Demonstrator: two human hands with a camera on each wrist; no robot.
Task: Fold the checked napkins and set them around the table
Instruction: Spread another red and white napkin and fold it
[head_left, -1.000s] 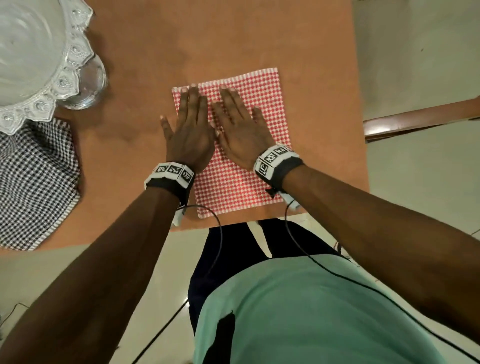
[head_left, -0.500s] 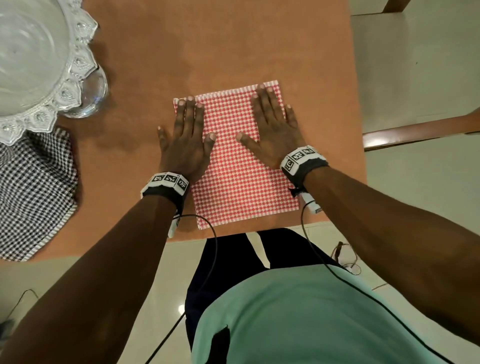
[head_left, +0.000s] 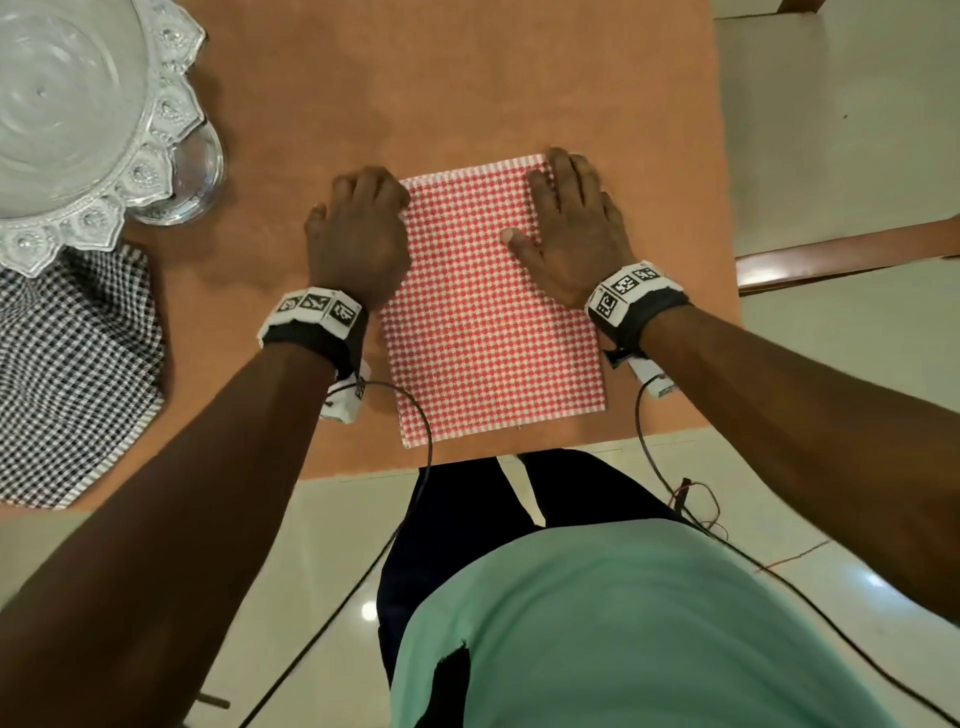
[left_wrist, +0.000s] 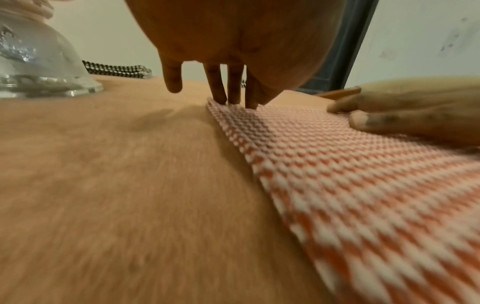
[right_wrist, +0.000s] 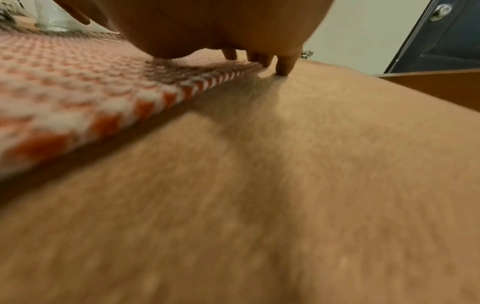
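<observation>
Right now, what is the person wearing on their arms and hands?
Bare arms, no sleeves or gloves. The left hand and right hand each have a dark wrist strap with white blocks printed in black square codes, plus a small white unit trailing a thin black cable.

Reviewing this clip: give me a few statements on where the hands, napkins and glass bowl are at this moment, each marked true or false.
1. The folded red-and-white checked napkin lies flat on the brown table. True.
2. The left hand is at the napkin's far left corner, the right hand at its far right corner. True.
3. The right hand has lifted the napkin clear of the table. False: it lies flat, the right fingertips down at its edge.
4. The black-and-white checked napkin lies under the red one. False: it lies apart, beside the ornate clear glass bowl.
5. The left hand holds the bowl. False: its fingertips touch the red napkin.
</observation>
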